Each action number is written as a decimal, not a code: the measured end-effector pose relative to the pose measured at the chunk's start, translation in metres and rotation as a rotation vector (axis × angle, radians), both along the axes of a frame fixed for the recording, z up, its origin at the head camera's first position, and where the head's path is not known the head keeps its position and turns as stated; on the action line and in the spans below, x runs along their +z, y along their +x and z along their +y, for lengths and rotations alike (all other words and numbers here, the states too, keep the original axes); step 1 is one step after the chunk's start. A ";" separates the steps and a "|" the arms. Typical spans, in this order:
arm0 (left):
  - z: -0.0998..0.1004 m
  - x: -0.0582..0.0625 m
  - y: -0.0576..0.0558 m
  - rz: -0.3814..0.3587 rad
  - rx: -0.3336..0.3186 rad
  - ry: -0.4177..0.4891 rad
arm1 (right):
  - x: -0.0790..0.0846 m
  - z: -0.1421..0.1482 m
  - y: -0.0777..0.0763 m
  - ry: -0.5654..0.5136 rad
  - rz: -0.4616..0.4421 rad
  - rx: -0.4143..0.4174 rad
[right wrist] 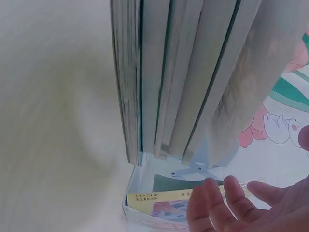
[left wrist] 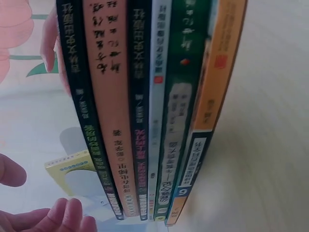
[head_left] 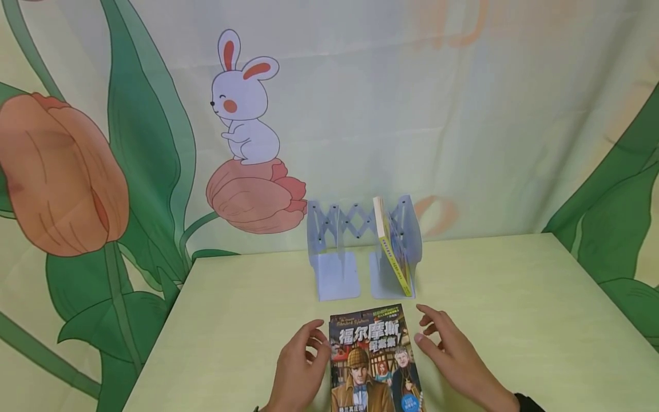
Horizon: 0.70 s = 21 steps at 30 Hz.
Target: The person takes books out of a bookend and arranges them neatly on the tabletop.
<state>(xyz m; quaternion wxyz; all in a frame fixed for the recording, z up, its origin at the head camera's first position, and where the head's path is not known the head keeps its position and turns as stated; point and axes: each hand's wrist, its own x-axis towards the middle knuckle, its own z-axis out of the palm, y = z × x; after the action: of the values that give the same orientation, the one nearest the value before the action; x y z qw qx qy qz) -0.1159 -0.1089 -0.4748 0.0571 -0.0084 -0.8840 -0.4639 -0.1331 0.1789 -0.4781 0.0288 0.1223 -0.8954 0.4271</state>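
A stack of several books stands in front of me at the table's near side; its top book (head_left: 376, 366) has a dark illustrated cover with Chinese lettering. My left hand (head_left: 301, 366) is beside the stack's left edge, fingers loosely bent and grasping nothing. On the other side, my right hand (head_left: 455, 349) hovers near the upper right corner, fingers apart and relaxed. The left wrist view shows the stack's coloured spines (left wrist: 140, 111), with left fingertips (left wrist: 72, 215) just off their ends. Pale page edges (right wrist: 159, 77) face the right wrist view, near the right fingers (right wrist: 231, 198).
Behind the stack, a pale blue expandable book rack (head_left: 337, 277) stands at the table's back. A book with a yellow spine (head_left: 393, 260) leans against its right end. The light green table (head_left: 515, 297) meets a printed curtain (head_left: 360, 114) with a rabbit and tulips.
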 end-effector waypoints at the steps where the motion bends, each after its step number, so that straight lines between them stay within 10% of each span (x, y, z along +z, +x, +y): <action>1: 0.000 0.000 0.000 0.006 0.004 -0.005 | 0.001 0.001 0.000 0.004 0.020 0.005; 21: 0.007 0.015 -0.008 0.215 -0.046 -0.152 | 0.010 0.005 -0.011 0.153 0.284 0.066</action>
<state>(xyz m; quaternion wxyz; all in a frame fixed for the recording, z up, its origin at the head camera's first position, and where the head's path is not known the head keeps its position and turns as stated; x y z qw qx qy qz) -0.1239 -0.1024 -0.4594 0.1403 -0.0826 -0.9050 -0.3930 -0.1446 0.1843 -0.4679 0.1316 0.2124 -0.9077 0.3370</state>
